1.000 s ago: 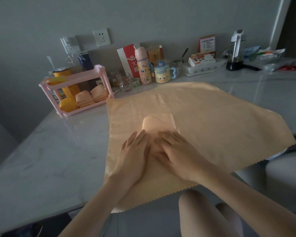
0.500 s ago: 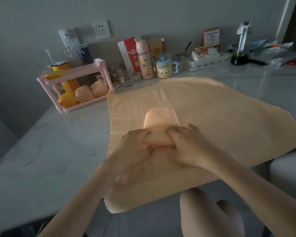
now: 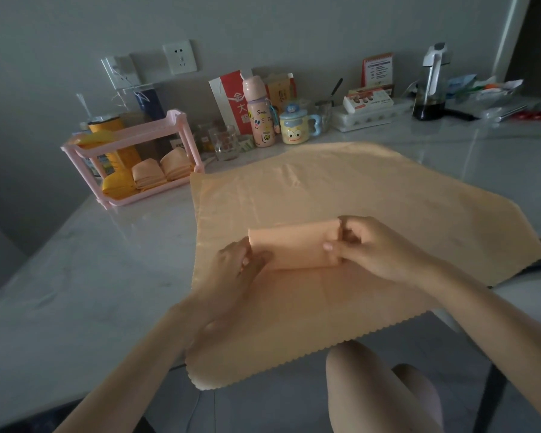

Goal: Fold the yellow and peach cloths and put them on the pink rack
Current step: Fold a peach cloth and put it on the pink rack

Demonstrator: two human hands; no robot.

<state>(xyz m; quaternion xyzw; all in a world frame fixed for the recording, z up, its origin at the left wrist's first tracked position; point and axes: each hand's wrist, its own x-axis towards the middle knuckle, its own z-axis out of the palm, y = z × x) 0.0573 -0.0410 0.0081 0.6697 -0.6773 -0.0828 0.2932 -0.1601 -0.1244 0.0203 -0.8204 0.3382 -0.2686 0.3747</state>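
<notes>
the left hand [image 3: 231, 268] tucks its fingers [image 3: 246, 256] partly under the folded peach cloth [image 3: 294, 250]; white box [image 3: 369, 100] print is unreadably small

A grey marble-look tabletop [image 3: 107, 260] lies bare in a broad stretch from the left hand [image 3: 235, 260] up to the pink plastic two-tier rack [image 3: 128, 142] at far left, an open lane at table height. The left hand and the right hand [image 3: 369, 248] pinch a small folded peach cloth [image 3: 294, 248] above a large peach cloth [image 3: 341, 195] spread flat, whose far left corner lies just beside the rack's right foot. The rack's lower shelf is filled side to side by a folded yellow cloth [image 3: 117, 184] and two folded peach cloths [image 3: 147, 176]. Its upper shelf carries a yellow item [image 3: 96, 139] at the left end and is bare to the right. Just right of the rack stand a clear drinking glass [image 3: 227, 145], a tall pink bottle [image 3: 260, 114] and a yellow cartoon mug [image 3: 294, 129].
</notes>
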